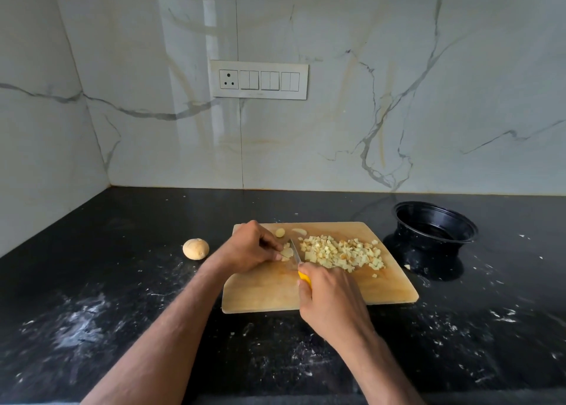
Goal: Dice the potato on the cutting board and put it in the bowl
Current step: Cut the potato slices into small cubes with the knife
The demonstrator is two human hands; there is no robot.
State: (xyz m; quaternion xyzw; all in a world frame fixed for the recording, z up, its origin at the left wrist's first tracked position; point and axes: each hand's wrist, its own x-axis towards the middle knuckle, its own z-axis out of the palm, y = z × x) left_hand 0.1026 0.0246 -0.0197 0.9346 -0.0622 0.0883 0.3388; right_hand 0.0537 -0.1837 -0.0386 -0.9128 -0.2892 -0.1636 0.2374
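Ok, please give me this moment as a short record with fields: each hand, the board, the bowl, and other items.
left hand: pins a small potato piece on the board
right hand: grips the yellow-handled knife, blade beside that piece
cutting board: carries a pile of diced potato
bowl: black, right of board, looks empty
whole potato: on counter, left of board

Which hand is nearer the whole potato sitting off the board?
Left. The left hand pins a potato piece at the cutting board's left edge, just right of the whole potato. The right hand, gripping the knife, is farther right.
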